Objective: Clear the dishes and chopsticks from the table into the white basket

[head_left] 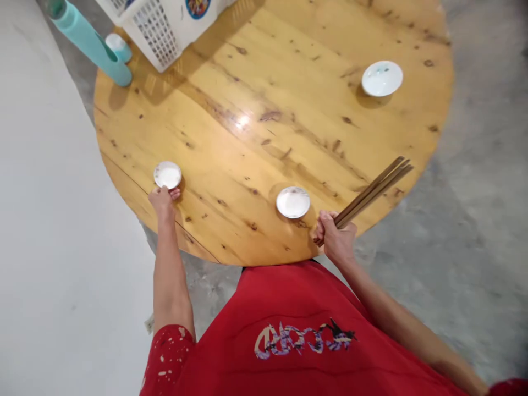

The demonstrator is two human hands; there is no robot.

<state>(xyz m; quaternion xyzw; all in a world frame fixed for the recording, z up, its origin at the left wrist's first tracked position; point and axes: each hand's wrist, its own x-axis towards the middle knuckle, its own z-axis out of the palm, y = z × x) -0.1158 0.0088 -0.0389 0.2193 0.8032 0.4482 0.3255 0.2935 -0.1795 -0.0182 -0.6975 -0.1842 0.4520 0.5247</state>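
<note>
On the left of the round wooden table, my left hand (164, 199) pinches the near rim of a small white bowl (167, 174). Whether that bowl rests on the table or is slightly raised, I cannot tell. My right hand (336, 236) is closed around a bundle of brown wooden chopsticks (371, 192), which point up and to the right over the table edge. A second small white bowl (292, 202) sits just left of my right hand, untouched. Farther off at the right stands a larger white bowl (382, 78) with bluish marks inside.
The round table (231, 165) has knotty wood and a curved edge close to my body. At its far left are a white plastic basket (157, 33), a turquoise bottle-like holder (94, 47) and a small white-and-blue container (119, 47). A white wall (53, 220) borders the left side.
</note>
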